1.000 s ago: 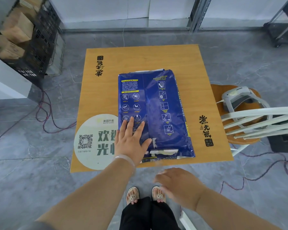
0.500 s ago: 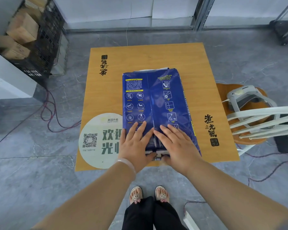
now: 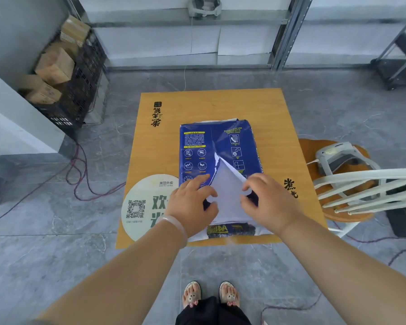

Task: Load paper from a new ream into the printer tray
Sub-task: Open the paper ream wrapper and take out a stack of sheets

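Note:
A ream of paper in a blue printed wrapper (image 3: 197,146) lies flat on the square wooden table (image 3: 220,104). The wrapper is split along its middle seam at the near end, and a wedge of white paper (image 3: 227,195) shows in the gap. My left hand (image 3: 192,202) pinches the left flap of the wrapper. My right hand (image 3: 270,202) grips the right flap and holds it pulled aside. No printer or tray is in view.
A round white QR sticker (image 3: 138,207) is on the table's near left corner. A white chair (image 3: 366,191) with a grey device (image 3: 338,158) on its round seat stands to the right. Cables (image 3: 80,184) trail on the floor. A black crate of cardboard boxes (image 3: 63,78) stands far left.
Both hands moved from lying flat on the ream's near end to gripping the wrapper flaps. The seam has been torn open and white paper is now exposed.

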`<state>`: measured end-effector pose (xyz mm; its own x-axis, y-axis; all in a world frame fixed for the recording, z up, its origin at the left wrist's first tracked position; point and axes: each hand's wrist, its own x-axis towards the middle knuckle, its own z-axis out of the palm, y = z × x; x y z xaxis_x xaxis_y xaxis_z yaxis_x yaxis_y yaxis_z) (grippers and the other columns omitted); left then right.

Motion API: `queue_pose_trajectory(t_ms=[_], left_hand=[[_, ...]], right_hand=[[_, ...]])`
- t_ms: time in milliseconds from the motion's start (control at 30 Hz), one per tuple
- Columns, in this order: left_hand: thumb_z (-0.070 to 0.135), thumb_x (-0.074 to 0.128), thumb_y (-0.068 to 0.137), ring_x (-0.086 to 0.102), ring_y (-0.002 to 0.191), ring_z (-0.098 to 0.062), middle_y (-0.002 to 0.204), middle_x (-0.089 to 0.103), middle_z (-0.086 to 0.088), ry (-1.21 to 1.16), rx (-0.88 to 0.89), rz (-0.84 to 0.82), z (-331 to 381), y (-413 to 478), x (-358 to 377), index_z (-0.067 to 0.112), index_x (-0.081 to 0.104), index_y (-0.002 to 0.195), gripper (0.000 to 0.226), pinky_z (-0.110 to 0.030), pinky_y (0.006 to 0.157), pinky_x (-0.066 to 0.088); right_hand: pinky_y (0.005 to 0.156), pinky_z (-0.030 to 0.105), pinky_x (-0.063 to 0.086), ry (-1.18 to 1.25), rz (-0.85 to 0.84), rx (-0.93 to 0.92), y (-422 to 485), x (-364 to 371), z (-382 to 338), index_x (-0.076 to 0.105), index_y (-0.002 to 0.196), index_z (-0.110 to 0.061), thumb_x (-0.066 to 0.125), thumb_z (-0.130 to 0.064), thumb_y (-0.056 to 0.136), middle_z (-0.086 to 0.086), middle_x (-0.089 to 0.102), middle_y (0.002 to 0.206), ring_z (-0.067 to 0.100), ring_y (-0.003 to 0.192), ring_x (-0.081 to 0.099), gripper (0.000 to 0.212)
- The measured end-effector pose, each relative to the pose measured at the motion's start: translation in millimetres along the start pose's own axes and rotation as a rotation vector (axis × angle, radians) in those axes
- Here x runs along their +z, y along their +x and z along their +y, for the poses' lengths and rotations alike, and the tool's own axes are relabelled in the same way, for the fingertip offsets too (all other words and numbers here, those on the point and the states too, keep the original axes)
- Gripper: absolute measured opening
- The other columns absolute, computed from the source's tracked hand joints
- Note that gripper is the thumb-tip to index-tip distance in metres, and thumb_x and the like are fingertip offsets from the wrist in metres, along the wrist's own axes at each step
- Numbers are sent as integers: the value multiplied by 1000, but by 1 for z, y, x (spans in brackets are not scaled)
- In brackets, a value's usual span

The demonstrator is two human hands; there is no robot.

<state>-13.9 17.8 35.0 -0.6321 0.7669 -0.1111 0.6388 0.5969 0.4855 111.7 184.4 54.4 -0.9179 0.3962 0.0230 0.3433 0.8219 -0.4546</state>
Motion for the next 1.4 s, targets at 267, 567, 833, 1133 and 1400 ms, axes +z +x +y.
queue_pose_trajectory(t_ms=[267, 567, 833, 1133, 1400], left_hand=[[31, 40, 90, 52, 54, -19, 87, 70, -4, -162, -391, -189, -21, 22, -56, 21, 67, 93, 29, -24, 51, 43], [25, 45, 86, 32, 128, -24, 138, 41, 2, 763, -108, -338, -30, 36, -47, 29, 53, 126, 41, -47, 108, 25], [9, 42, 85, 35, 119, -31, 132, 39, -8, 772, 180, -124, -17, 14, -5, 8, 28, 137, 54, -40, 103, 27], [32, 25, 95, 12, 139, -39, 158, 4, -17, 1003, 162, -295, 2, 9, 17, 4, 1, 148, 64, -53, 114, 2], [46, 17, 97, 15, 142, -26, 160, -1, -3, 732, 2, -251, -49, 4, 16, 11, -16, 146, 69, -44, 117, 3]], right_hand=[[47, 28, 35, 22, 63, 425, 21, -33, 34, 55, 72, -21, 34, -39, 94, -3, 55, 68, 17, 61, 52, 35], [92, 41, 37, -646, -151, 267, 39, -31, 41, 62, 112, -23, 53, -23, 84, 3, 49, 120, 26, 112, 40, 30], [104, 39, 27, -593, -334, -195, 12, 9, 43, 39, 138, -16, 52, -3, 77, 5, 40, 134, 27, 124, 33, 64], [115, 32, 15, -227, -333, -79, 0, 48, 20, 17, 149, -25, 39, -20, 94, -1, 13, 158, 15, 143, 10, 59], [116, 28, -7, -311, -363, -12, -13, 48, 59, -7, 149, -22, 23, -49, 96, -10, -19, 157, 6, 142, -19, 67]])
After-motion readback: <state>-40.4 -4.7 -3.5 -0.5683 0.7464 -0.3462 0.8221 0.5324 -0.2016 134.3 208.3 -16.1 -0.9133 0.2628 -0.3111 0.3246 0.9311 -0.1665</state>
